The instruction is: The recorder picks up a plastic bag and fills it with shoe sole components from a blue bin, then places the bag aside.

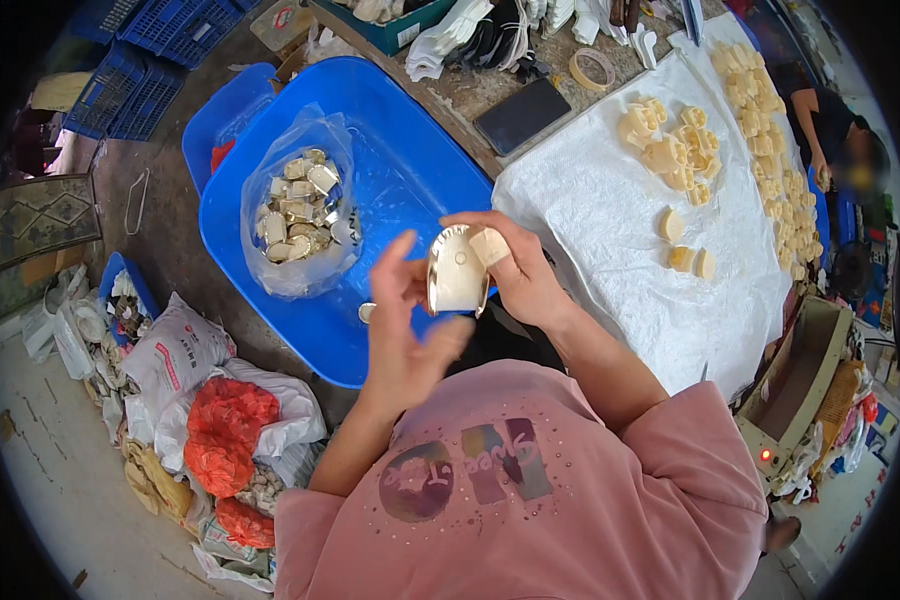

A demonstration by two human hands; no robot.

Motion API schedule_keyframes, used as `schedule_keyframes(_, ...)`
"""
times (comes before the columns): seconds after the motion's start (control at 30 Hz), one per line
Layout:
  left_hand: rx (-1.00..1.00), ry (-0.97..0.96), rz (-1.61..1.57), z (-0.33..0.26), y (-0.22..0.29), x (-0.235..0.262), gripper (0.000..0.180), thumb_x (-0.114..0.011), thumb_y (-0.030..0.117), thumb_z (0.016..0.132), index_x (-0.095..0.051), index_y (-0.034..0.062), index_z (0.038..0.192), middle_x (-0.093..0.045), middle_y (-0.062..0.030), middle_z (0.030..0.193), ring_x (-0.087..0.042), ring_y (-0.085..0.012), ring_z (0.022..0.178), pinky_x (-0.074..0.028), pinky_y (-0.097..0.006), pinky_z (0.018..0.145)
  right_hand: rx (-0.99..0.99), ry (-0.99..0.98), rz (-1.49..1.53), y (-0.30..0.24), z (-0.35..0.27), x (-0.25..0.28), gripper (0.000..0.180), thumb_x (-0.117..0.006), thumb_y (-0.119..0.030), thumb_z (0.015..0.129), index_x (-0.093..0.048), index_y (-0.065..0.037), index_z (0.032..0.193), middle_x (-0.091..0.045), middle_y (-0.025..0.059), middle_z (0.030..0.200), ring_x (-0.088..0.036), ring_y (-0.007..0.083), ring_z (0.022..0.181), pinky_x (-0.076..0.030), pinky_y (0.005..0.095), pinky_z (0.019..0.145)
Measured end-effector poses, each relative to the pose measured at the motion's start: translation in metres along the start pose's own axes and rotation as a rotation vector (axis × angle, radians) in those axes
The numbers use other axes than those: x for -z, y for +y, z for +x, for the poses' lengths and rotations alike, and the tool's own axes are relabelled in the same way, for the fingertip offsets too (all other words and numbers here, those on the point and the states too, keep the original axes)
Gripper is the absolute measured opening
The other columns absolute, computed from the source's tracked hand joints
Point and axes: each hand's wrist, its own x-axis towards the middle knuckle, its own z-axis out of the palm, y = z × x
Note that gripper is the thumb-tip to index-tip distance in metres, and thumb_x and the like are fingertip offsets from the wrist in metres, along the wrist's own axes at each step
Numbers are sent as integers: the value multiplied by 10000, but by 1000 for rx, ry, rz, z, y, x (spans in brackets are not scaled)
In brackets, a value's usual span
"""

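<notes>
Between my hands, above the front edge of the blue tub, is a shiny pale-gold shell [457,270] with a rounded top and a hollow face. My right hand [526,275] is closed on its right side, fingers curled behind the top edge. A small cream block [489,246] sits at the right thumb, against the shell's rim. My left hand [402,325] is at the shell's left side, fingers and thumb spread and blurred by motion. Whether its fingertips touch the shell is hard to see.
The blue tub [390,120] holds a clear plastic bag [262,185] of similar gold pieces. On the right, cream pieces [675,150] lie on a white sheet [610,270], near a phone [522,116] and a tape roll [592,70]. Sacks [180,345] stand at left; another person [820,125] is at far right.
</notes>
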Motion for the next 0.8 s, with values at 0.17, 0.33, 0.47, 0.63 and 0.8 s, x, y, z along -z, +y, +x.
schedule_keyframes(0.17,342,-175,-444,-8,-17,15,458,-239,454,935,-395,34,1029,-477,-28,734,-452,-72,609,-368,-209,537,178,-135,-275,-4,-8,-8,339,-393,-23,801,-511,-23,1119,-595,145,917,-608,223,791,-476,311,715)
schedule_keyframes(0.33,309,-21,-330,-13,-9,6,352,-292,382,947,-415,53,922,-441,-18,737,-408,-62,636,-353,-207,547,340,-110,-401,5,-7,-17,294,-415,-73,852,-510,-24,1125,-592,137,905,-601,189,741,-472,289,662)
schedule_keyframes(0.47,142,90,-252,-17,-18,-2,317,-334,350,934,-442,53,911,-483,-23,738,-448,-47,592,-352,-181,455,30,-81,-20,5,-16,-20,300,-412,-94,868,-504,-26,1145,-589,107,897,-569,147,681,-460,256,603)
schedule_keyframes(0.63,115,245,-205,-18,-10,-8,280,-356,290,932,-454,28,921,-502,-38,773,-448,-67,659,-372,-213,563,98,-106,-165,6,-19,-25,332,-389,-127,896,-460,-33,1205,-554,93,985,-505,114,629,-430,230,530)
schedule_keyframes(0.8,111,307,-208,-18,-13,-9,253,-370,259,935,-444,18,922,-482,-36,784,-435,-69,689,-370,-219,603,157,-95,-185,11,-25,-36,394,-389,-140,895,-364,-30,1273,-496,134,1100,-515,158,772,-418,249,650)
